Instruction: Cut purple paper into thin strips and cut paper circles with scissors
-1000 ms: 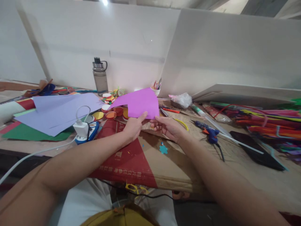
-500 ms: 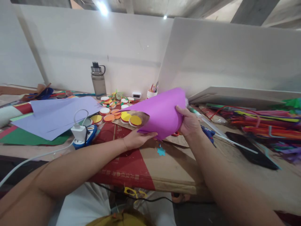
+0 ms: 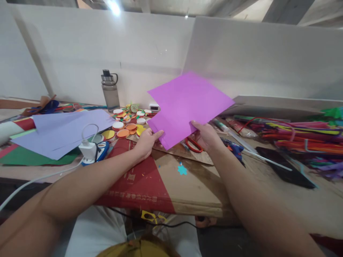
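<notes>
I've got the purple sheet [image 3: 187, 105] up over the bench [image 3: 308, 203], my left hand [image 3: 147, 143] pinching near its lowest corner, my right hand [image 3: 209, 137] gripping the near edge; tug unevenly and it could buckle or crease.

right hand [image 3: 208, 137]: partly behind purple sheet [image 3: 187, 107] | cardboard lettering [image 3: 132, 196]: blurred

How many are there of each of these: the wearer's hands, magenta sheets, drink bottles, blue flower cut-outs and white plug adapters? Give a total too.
Hands, left hand and right hand: 2
Magenta sheet, held in both: 1
Drink bottle: 1
Blue flower cut-out: 1
White plug adapter: 1
Total: 6
</notes>
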Motion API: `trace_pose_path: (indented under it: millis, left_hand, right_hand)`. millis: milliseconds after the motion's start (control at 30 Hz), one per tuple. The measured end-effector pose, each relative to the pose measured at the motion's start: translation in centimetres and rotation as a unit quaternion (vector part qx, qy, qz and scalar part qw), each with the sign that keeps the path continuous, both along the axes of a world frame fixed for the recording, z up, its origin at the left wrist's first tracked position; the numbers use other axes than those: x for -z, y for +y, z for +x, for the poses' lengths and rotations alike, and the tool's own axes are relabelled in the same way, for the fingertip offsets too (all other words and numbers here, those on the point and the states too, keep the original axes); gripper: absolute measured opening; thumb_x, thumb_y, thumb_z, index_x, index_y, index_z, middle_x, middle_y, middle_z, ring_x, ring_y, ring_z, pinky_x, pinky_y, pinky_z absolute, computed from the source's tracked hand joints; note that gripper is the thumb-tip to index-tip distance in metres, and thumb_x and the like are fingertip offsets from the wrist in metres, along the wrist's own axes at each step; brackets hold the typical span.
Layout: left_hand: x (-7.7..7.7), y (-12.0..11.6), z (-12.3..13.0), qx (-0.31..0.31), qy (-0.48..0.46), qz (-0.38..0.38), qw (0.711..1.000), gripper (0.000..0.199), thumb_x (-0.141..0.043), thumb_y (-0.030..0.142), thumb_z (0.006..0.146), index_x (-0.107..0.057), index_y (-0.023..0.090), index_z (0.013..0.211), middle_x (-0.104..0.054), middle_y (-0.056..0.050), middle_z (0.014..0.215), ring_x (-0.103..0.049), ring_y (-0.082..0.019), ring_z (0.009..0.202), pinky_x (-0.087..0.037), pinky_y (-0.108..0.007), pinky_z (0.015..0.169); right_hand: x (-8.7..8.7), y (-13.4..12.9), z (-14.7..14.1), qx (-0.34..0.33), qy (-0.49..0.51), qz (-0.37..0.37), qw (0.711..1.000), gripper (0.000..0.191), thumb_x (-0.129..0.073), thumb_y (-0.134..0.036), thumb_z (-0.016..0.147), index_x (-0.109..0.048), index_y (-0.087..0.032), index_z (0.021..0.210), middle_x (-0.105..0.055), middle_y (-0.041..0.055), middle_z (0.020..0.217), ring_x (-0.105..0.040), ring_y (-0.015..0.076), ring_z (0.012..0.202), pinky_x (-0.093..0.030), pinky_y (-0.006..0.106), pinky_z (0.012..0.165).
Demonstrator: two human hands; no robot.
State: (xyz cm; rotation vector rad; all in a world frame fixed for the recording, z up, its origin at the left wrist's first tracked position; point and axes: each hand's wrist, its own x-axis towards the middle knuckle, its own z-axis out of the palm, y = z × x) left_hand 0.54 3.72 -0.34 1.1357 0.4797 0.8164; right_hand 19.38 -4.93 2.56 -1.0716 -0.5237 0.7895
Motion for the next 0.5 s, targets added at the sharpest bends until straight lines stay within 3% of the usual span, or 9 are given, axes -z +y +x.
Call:
trace_pose_path:
  millis: [100,200,267,367,467,500]
  left_hand:
    - [-0.1,0.3,0.0,-0.013,0.009,0.001,1.000,0.025,-0.074,0.025,0.078,-0.061,0.016,0.097,-0.070,-0.001,0.078,-0.063,-0.011,0.052,-0.045,-0.018,0.037]
    - [-0.1,0.5,0.0,-0.022,0.024,-0.011,0.999,0.027,-0.073,0.026,0.079,-0.059,0.017,0.100,-0.071,-0.002,0.083,-0.064,-0.011,0.050,-0.043,-0.017,0.034]
    - [0.0,0.6,0.0,-0.023,0.038,-0.018,0.999,0.027,-0.072,0.027,0.081,-0.057,0.017,0.101,-0.070,-0.001,0.079,-0.063,-0.010,0.047,-0.044,-0.017,0.034]
    - [0.0,0.8,-0.1,-0.028,0.053,-0.025,0.998,0.025,-0.069,0.027,0.084,-0.054,0.017,0.102,-0.067,0.001,0.073,-0.061,-0.010,0.044,-0.048,-0.018,0.036]
    - [0.1,0.9,0.0,-0.029,0.044,-0.033,0.998,0.023,-0.065,0.025,0.087,-0.052,0.017,0.103,-0.066,0.001,0.074,-0.062,-0.010,0.045,-0.052,-0.021,0.038]
    - [0.2,0.9,0.0,-0.028,0.037,-0.038,0.998,0.021,-0.064,0.023,0.087,-0.052,0.017,0.104,-0.066,0.001,0.075,-0.062,-0.010,0.045,-0.053,-0.021,0.039]
  right_hand:
    - [0.0,-0.1,0.7,-0.041,-0.053,-0.046,0.997,0.016,-0.072,-0.034,0.083,-0.060,-0.023,0.085,-0.067,-0.0003,0.070,-0.061,0.0140,0.057,-0.055,0.025,0.052]
    - [-0.2,-0.6,2.3,-0.070,-0.200,-0.152,0.965,0.040,-0.055,-0.060,0.089,-0.061,-0.022,0.079,-0.067,0.0053,0.065,-0.064,0.0178,0.058,-0.055,0.030,0.057]
    - [-0.1,-0.9,3.6,-0.046,-0.367,-0.227,0.901,0.048,-0.046,-0.061,0.093,-0.063,-0.021,0.073,-0.069,0.0090,0.067,-0.066,0.0196,0.062,-0.054,0.031,0.061]
    - [0.5,-1.2,4.7,-0.021,-0.517,-0.290,0.805,0.032,-0.062,-0.042,0.088,-0.063,-0.021,0.064,-0.071,0.0098,0.070,-0.068,0.0228,0.076,-0.050,0.031,0.073]
    - [1.4,-1.2,4.4,-0.030,-0.596,-0.341,0.726,0.005,-0.069,-0.022,0.081,-0.069,-0.020,0.077,-0.074,0.0119,0.084,-0.068,0.0257,0.091,-0.047,0.032,0.083]
    - [1.7,-1.1,4.0,-0.035,-0.618,-0.360,0.698,0.007,-0.068,-0.018,0.080,-0.071,-0.018,0.086,-0.074,0.0146,0.092,-0.067,0.0271,0.095,-0.046,0.034,0.085]
